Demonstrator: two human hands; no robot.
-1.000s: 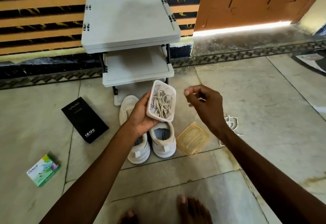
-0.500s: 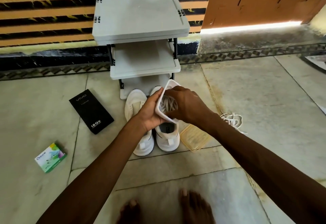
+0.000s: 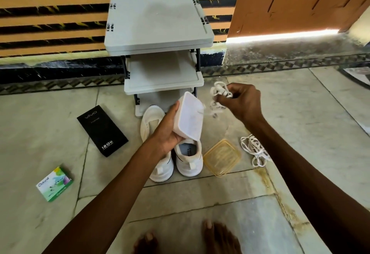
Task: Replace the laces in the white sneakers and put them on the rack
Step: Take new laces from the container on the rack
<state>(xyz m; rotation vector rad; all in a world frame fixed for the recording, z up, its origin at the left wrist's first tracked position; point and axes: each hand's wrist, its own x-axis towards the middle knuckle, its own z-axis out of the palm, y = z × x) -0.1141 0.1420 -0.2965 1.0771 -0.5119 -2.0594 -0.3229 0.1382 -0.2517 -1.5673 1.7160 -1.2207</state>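
White sneakers (image 3: 188, 159) sit side by side on the floor right in front of the rack (image 3: 160, 23), toes pointing at it, heels toward the person. The laces (image 3: 219, 95) are bunched in the right hand (image 3: 244, 101), fingers curled round them, up and right of the shoes. The left hand (image 3: 168, 131) grips the tilted container (image 3: 190, 117) directly over them, so it's the nearer one.

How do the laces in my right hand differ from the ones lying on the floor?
The held laces are bunched up, pinched by the right hand in the air beside the tub. The floor laces lie in loose, spread loops on the tile, right of the lid. The held laces dangle, while the floor laces lie flat. Both are white.
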